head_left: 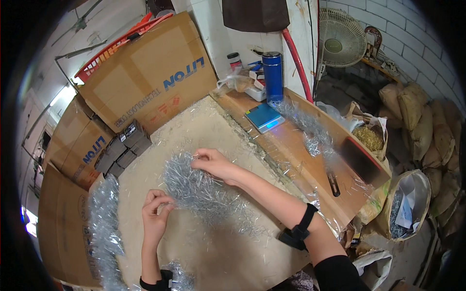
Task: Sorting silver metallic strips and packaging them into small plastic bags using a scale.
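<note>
A loose heap of thin silver wires [194, 186] lies on the pale board [199, 128] in front of me. At the heap's left edge, my left hand [158, 208] pinches thumb and fingers together, with a shiny bit of the wires showing at the tips. My right hand [217, 166] reaches over from the right. Its thumb and forefinger close on wires at the heap's far edge. The single pieces between the fingers are too fine to count. Each forearm wears a black strap, the right one carrying a small black box [292, 237].
More silver wires [104, 233] line the left edge. Grey blocks [124, 148] stack beside cardboard boxes [145, 72]. On the wooden side board are a small scale [263, 117], a blue flask [273, 77], a dark tool [333, 184] and a dark tablet-like panel [359, 160]. Open sacks [410, 203] stand right.
</note>
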{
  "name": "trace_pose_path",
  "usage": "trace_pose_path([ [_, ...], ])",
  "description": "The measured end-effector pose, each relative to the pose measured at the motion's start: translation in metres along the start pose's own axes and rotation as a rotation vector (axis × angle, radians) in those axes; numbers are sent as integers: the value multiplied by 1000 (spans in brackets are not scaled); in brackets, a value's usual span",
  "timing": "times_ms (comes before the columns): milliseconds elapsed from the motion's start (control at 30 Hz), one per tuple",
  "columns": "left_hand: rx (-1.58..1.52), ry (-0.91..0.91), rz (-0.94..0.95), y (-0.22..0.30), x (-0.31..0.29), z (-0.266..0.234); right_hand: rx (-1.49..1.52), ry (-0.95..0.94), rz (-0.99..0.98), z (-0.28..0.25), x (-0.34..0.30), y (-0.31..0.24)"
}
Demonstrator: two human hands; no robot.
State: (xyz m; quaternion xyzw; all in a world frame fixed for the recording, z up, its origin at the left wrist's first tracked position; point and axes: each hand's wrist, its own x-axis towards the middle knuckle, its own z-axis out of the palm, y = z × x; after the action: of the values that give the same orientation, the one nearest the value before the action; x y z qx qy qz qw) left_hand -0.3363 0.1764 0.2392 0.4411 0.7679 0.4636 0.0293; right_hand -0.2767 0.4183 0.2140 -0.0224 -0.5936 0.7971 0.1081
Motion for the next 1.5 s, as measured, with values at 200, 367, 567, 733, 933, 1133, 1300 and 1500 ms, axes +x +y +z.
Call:
trace_pose_path([
  [200,-33,237,26,18,28,-54,94,13,-99,20,26,-39],
  [367,35,180,97,-3,59,-53,40,96,-31,13,56,-30],
  [567,139,-250,27,-43,11,-9,-293,-47,114,3,50,30],
  [733,43,-186,-20,14,-2,-21,-19,-183,-43,16,21,-12],
  [933,124,69,79,30,13,-51,17,-100,-109,21,25,-34],
  [1133,225,96,183,23,34,-61,-5,-42,-196,31,47,-41],
  [1300,273,251,285,16,61,-73,-7,48,-292,40,70,-59],
  [1500,299,335,318,13,83,-84,15,56,-310,31,102,-82],
])
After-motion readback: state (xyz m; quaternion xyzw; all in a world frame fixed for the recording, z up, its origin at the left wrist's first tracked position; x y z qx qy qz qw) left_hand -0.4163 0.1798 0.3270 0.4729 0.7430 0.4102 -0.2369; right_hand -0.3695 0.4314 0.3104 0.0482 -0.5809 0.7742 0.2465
